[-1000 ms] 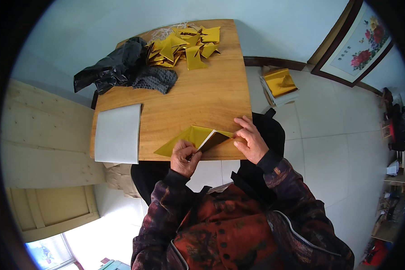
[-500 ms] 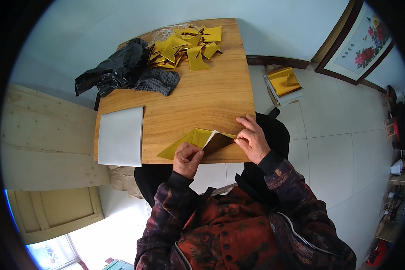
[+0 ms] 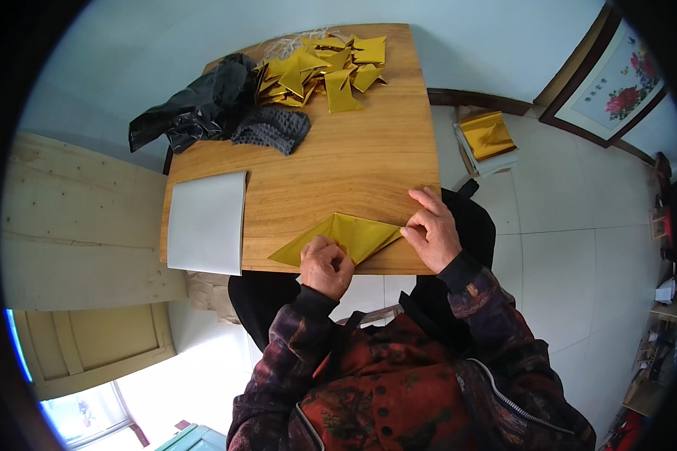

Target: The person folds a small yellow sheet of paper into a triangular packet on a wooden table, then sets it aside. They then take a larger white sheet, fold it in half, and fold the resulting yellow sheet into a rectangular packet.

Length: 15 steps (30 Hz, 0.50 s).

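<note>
A folded sheet of shiny gold paper (image 3: 359,231) lies at the near edge of the wooden table, wide and pointed at its left and right ends. My left hand (image 3: 328,268) is closed on its lower middle edge, the fingers curled over the paper and partly hiding it. At the paper's right tip, my right hand (image 3: 435,234) pinches the corner between thumb and finger, with other fingers raised. Creases run down from the top point, and layered edges show near the right end.
Several folded gold paper pieces (image 3: 344,92) are heaped at the table's (image 3: 368,158) far side, beside a black plastic bag (image 3: 203,105) and a dark grey textured cloth (image 3: 272,131). A grey-white sheet stack (image 3: 207,222) lies at left. More gold paper (image 3: 487,135) rests on the floor at right.
The raised flap, which showed a white edge and a dark face, now lies down with gold showing. My left hand has shifted slightly right along the lower edge; my right still pinches the tip.
</note>
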Available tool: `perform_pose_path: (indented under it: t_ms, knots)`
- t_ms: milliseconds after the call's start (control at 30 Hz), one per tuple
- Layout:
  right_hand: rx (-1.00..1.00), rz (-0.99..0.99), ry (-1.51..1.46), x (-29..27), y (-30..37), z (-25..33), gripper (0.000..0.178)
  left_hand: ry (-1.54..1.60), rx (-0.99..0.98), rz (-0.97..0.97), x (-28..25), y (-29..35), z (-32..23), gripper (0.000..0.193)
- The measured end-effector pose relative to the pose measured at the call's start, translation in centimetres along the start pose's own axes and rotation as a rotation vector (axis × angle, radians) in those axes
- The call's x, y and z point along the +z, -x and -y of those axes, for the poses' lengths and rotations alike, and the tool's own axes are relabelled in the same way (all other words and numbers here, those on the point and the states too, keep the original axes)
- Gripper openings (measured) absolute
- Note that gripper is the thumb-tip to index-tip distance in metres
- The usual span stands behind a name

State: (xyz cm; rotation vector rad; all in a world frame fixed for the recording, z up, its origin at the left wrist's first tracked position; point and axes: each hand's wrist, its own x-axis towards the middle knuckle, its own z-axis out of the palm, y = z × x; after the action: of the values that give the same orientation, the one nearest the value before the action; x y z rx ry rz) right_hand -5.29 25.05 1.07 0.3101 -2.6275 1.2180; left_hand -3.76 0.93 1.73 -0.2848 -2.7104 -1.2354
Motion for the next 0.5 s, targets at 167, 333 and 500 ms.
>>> perform_pose_path:
  t_ms: [167,333,500]
  knots:
    - [0.016,-0.036,-0.012,-0.1,-0.1,0.4,0.021,-0.025,0.017,0.002,-0.1,-0.1,0.0,0.01]
    - [-0.091,-0.086,0.258,-0.4,0.6,2.5,0.022,-0.042,-0.002,0.019,-0.2,-0.1,-0.2,0.011]
    - [-0.256,0.199,0.252,1.2,3.2,5.4,0.066,-0.053,0.002,0.012,-0.3,-0.1,-0.6,0.009]
